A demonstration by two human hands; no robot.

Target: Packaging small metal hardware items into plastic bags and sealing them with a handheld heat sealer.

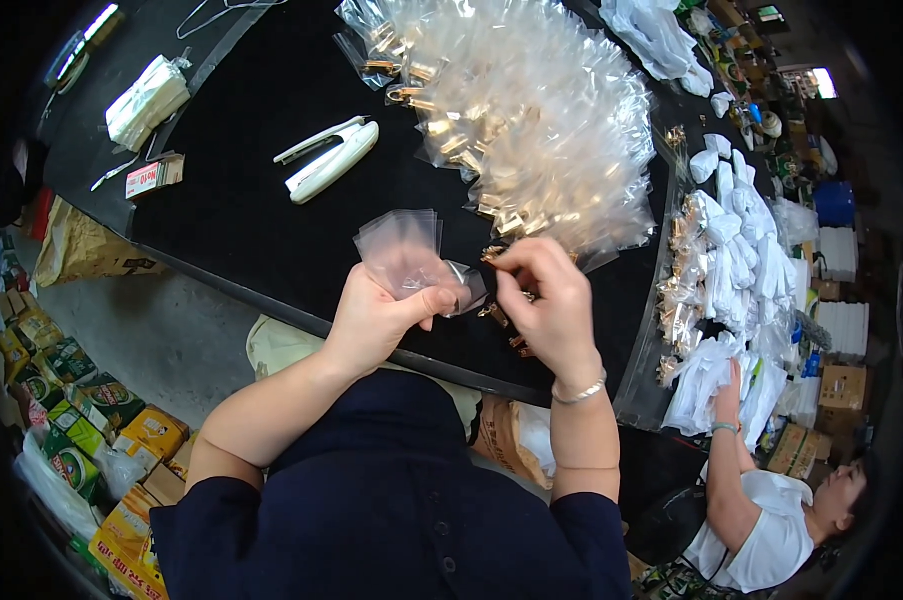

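Observation:
My left hand (364, 318) is closed around a small stack of clear plastic bags (400, 238), which fans out above the fingers. The mouth of one bag gapes toward the right hand. My right hand (554, 305) pinches a small gold-coloured metal fitting (491, 254) between thumb and fingertips; its exact kind is too small to tell. Beneath that hand, more loose gold fittings (494, 313) lie on the black table, partly covered by the fingers. Just beyond both hands spreads a large heap of filled clear bags (562, 130), with gold fittings showing inside them.
A white stapler (334, 160) lies on the black table (242, 240), left of the heap. Farther left are a small staple box (156, 177) and a white bundle (148, 103). At right, a co-worker (762, 520) reaches into white plastic bags (742, 250). Cartons (152, 437) stand lower left.

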